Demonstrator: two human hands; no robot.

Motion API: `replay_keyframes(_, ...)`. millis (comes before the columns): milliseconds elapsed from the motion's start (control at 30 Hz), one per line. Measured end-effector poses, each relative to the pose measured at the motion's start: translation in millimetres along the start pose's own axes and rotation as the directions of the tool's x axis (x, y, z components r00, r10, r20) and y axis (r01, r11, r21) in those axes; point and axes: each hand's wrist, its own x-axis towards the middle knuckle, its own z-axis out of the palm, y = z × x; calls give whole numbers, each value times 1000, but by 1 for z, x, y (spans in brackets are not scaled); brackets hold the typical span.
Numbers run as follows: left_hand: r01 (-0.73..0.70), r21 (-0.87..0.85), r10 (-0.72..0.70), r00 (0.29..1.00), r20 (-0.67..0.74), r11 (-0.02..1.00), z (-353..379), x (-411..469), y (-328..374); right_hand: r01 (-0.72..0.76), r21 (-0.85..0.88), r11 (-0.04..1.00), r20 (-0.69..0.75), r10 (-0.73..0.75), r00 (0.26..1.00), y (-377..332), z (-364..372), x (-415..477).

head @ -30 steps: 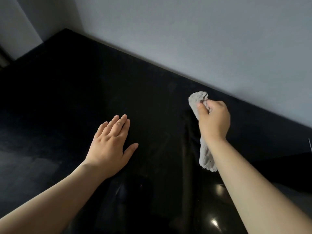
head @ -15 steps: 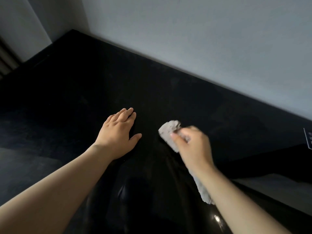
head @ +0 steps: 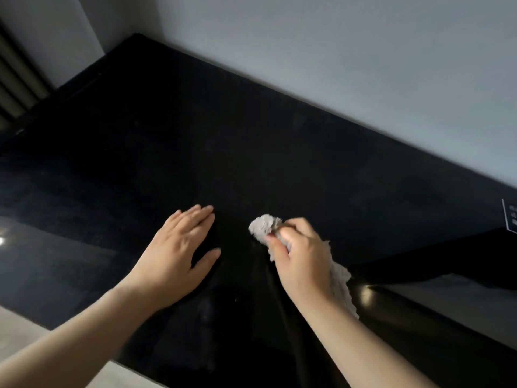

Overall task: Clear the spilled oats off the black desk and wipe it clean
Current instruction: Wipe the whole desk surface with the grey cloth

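The black desk [head: 195, 141] fills most of the view, glossy and dark. My right hand [head: 302, 259] grips a grey cloth [head: 261, 226] against the desk near its middle; the cloth's tail hangs out behind my wrist toward the desk's right edge. My left hand [head: 173, 256] lies flat on the desk with its fingers straight, just left of the cloth. I see no oats on the dark surface, apart from one tiny pale speck [head: 235, 300] near the front.
A grey wall [head: 335, 65] runs along the desk's far edge. A dark card with pale print [head: 509, 218] sits at the far right. Pale floor [head: 33, 340] shows at the lower left, and ribbed panels [head: 16, 79] stand at the upper left.
My right hand dragged the cloth from the far right of the desk back toward me and leftward, close to my left hand. The left hand stayed flat on the desk.
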Motion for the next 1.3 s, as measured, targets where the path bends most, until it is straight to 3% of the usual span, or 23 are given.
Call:
replay_keyframes(100,38,41,-39,999,37,998,3,-42,2,-87,128,988,174,64,983,-8,-16,-16)
replay_keyframes(167,54,75,-57,997,42,996,-1,-51,2,-145,126,981,16,145,989,-5,-31,2)
replay_keyframes(233,35,88,-38,999,33,996,-6,-48,1,-225,100,969,-201,241,950,3,-44,33)
replay_keyframes(367,3,77,-4,1000,11,997,-2,-45,-1,-371,-1,928,-252,359,899,7,-20,51)
replay_keyframes(500,-12,93,10,1000,19,996,6,-51,-6,-234,-103,967,-199,211,957,-26,9,1)
replay_keyframes(600,-17,96,12,999,53,995,7,-57,-15,-91,-40,995,-62,88,994,-48,14,-48)
replay_keyframes(700,-21,91,16,998,59,996,6,-60,-14,-68,113,991,149,51,988,-54,1,-72)
replay_keyframes(833,-21,80,20,1000,12,997,3,-54,-6,-194,43,980,-80,197,977,-25,-33,-22)
replay_keyframes(933,-17,93,17,1000,8,996,1,-54,-9,-307,9,952,-154,304,940,-13,-23,0)
replay_keyframes(1067,-22,34,21,1000,18,999,0,-50,-8,-205,-119,971,-140,188,972,-44,10,-52)
replay_keyframes(1167,-4,8,4,1000,-9,1000,-1,-63,-9,-73,7,997,-51,74,996,-63,22,-115)
replay_keyframes(1300,-13,62,13,1000,8,998,-6,-97,-10,-121,188,975,94,105,990,-73,10,-138)
